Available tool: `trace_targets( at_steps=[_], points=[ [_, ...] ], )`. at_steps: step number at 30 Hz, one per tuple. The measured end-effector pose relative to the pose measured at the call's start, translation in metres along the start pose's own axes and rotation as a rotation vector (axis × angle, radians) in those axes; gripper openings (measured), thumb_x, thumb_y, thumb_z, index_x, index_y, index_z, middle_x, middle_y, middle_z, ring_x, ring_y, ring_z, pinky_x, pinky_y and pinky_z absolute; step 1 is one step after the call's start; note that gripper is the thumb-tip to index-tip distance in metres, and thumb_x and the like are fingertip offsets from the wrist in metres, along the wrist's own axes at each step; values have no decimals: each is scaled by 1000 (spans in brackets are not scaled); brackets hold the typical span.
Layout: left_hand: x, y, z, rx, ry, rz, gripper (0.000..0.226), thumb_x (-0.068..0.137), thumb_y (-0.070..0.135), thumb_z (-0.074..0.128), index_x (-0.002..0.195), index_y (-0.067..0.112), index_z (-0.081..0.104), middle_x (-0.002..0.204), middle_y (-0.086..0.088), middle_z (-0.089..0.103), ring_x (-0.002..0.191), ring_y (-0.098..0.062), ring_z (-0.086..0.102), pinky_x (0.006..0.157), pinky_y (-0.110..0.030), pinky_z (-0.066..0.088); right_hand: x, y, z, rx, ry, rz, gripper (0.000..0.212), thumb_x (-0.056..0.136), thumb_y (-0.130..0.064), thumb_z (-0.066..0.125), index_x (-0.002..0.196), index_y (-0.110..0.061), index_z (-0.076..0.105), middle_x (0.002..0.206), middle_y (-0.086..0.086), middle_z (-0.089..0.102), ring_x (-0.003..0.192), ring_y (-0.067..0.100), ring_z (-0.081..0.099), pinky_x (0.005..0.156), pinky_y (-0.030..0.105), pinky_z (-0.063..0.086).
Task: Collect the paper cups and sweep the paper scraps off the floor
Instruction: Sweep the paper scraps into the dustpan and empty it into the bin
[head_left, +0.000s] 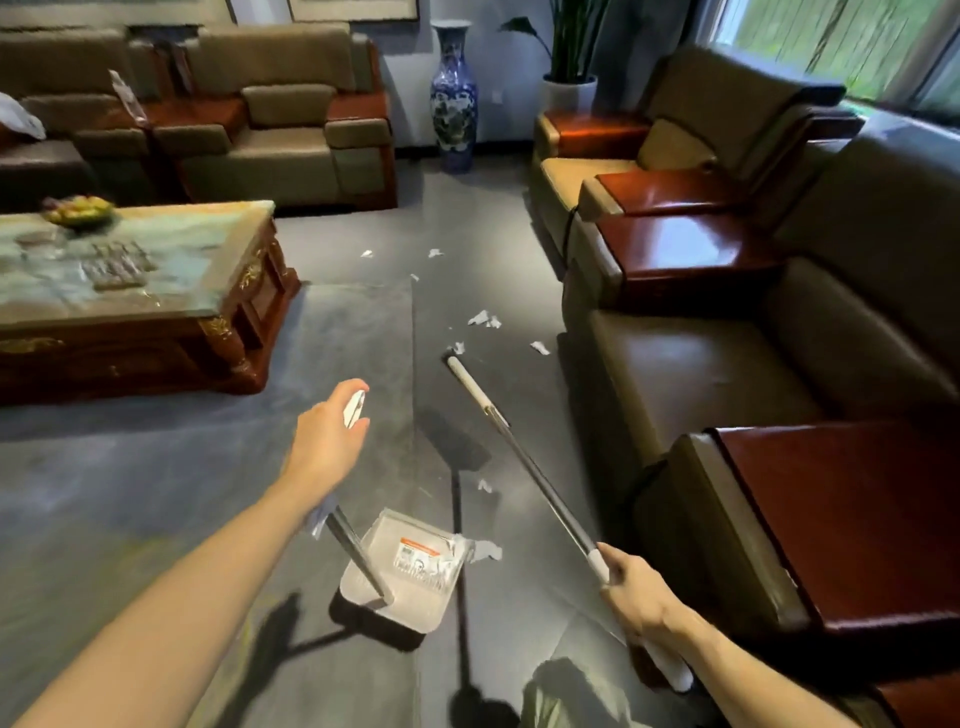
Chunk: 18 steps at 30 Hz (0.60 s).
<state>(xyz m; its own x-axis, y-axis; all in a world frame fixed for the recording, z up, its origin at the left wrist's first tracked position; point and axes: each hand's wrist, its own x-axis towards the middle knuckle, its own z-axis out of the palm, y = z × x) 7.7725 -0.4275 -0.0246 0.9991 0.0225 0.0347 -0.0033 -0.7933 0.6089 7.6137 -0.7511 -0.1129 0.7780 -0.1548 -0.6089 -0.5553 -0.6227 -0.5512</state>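
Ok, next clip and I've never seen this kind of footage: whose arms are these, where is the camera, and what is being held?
There is no machine here. One wide-angle camera sits on a person's head and looks forward and down, so the two bare arms are the wearer's own. The right hand grips a long broom handle that slants away toward the floor. The left hand is held out with something small and white in its fingers; what it is cannot be told. Below it a dustpan stands on the grey floor, with paper at its lip. White paper scraps lie scattered ahead, between a coffee table and brown sofas.
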Motion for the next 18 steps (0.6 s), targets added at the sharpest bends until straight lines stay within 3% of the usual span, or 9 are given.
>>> trace_targets(
  at_steps=[2,5,11,18],
  points=[
    [62,9,15,28,-13,24,39,91,14,57,127,25,50,120,-13,62,111,-33,56,89,-35,42,58,-38,-34,51,24,-17,64,86,-1,46,147,-18,35,102,4,60,56,12,56,42,17,47],
    [158,21,38,72,-15,38,40,92,17,56,129,27,48,118,-14,62,110,-33,57,89,-38,44,159,-91,-88,103,29,-42,58,85,1,47,141,-14,43,71,-2,52,46,10,46,35,18,38],
    [350,58,76,54,104,-56,42,91,8,57,131,14,50,117,-24,61,108,-41,56,85,-35,39,352,-185,-207,126,2,-22,57,87,1,47,141,-16,42,63,5,54,40,12,44,35,19,37],
    [508,86,88,16,214,-121,38,90,8,58,128,11,52,114,-21,63,104,-41,57,81,-36,41,501,-288,-303,68,-16,-80,48,87,-2,49,133,-15,51,69,8,57,44,14,48,39,23,44]
  ],
)
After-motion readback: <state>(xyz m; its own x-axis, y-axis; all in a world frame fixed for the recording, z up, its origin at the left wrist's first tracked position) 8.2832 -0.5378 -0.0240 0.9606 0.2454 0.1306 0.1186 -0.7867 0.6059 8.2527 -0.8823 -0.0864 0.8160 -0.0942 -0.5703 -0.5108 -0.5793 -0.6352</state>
